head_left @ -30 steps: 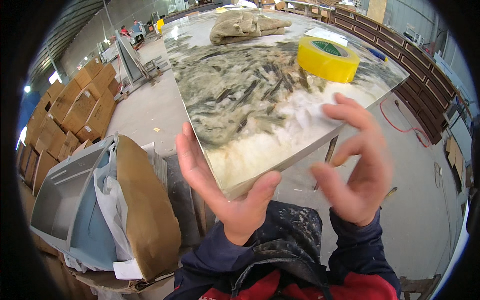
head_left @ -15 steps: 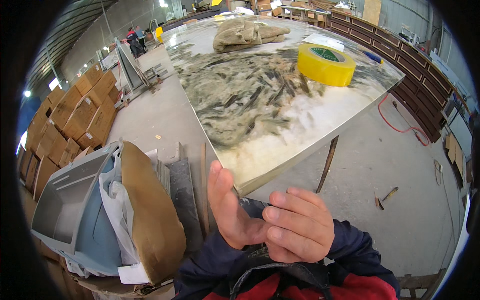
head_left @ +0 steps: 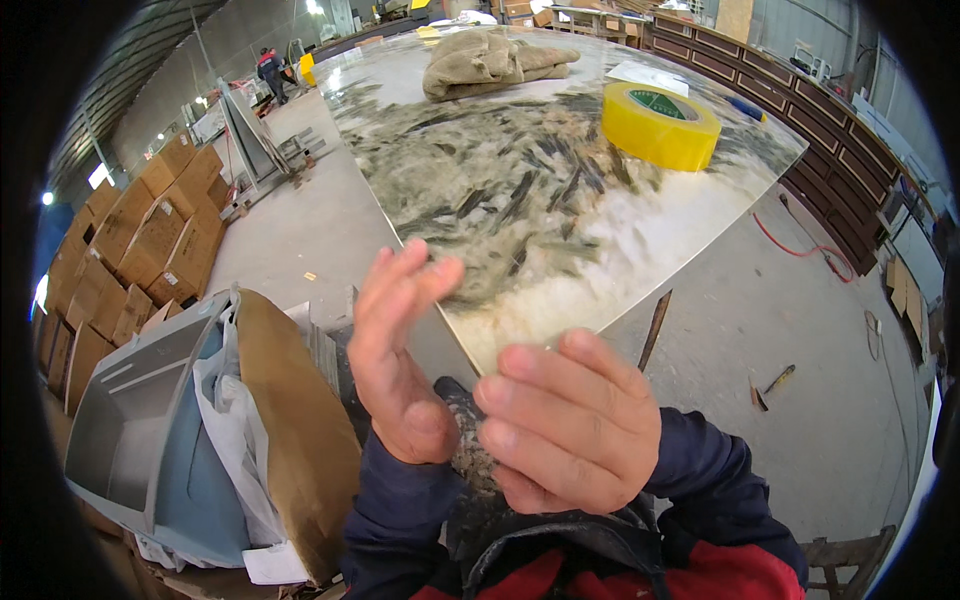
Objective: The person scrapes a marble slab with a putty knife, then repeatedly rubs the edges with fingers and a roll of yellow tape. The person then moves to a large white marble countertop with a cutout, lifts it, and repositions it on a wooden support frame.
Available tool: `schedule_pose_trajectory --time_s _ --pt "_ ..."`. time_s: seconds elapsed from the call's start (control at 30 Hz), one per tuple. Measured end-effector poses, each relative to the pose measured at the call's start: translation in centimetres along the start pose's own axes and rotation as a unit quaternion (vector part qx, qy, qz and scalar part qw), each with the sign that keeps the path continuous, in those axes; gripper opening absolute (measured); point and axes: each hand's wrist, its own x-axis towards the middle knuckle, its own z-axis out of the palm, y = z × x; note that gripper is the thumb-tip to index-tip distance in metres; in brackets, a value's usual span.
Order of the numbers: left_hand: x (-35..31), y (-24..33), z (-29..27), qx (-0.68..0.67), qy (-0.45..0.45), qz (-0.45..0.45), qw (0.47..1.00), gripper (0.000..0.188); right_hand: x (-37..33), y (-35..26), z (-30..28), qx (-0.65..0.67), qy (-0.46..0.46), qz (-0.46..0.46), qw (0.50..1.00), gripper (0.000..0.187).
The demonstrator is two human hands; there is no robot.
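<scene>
Two navy-sleeved hands are raised at the near corner of a polished stone-patterned slab (head_left: 640, 250) with green, black and white markings. My left hand (head_left: 395, 350) stands upright beside the slab's left edge, fingers up and a little apart, holding nothing. Across the near corner, my right hand (head_left: 575, 420) has its fingers stretched out toward the left, with nothing seen in them. Whether its fingertips touch the slab's edge I cannot tell. Farther back on the slab lie a large roll of yellow tape (head_left: 690, 145) and a folded brown cloth (head_left: 490, 65).
A grey plastic bin (head_left: 120, 440) and brown cardboard (head_left: 300, 430) stand at left, before stacked cartons (head_left: 160, 230). A dark panelled cabinet (head_left: 800, 130) runs along the right. A red cable (head_left: 790, 240) lies on the floor. Another person (head_left: 270, 75) is far off.
My left hand has moved up and left, away from my right hand; before, the two met at the palms' base. My right hand has shifted slightly left and up, over the slab's corner.
</scene>
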Motion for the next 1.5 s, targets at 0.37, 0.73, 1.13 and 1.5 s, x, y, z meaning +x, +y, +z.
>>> schedule_pose_trajectory --time_s 0.37,0.73,1.13,1.5 --pt "0.5 4.0 -1.9 0.158 -0.141 0.118 0.97 0.061 0.5 6.0 -3.8 -0.079 -0.04 0.01 0.996 0.041" --pt "2.6 4.1 -2.8 0.204 -0.183 0.138 0.952 0.046 -2.0 8.7 -6.5 -0.137 -0.008 0.033 0.99 0.046" --pt "2.8 3.4 -2.9 0.188 -0.199 0.188 0.943 0.045 -0.5 3.2 -1.5 -0.038 0.065 0.003 0.997 0.054" --pt "2.9 3.9 -2.9 0.183 -0.22 0.149 0.946 0.043 -4.1 10.1 -6.8 -0.24 0.077 0.06 0.966 0.04"
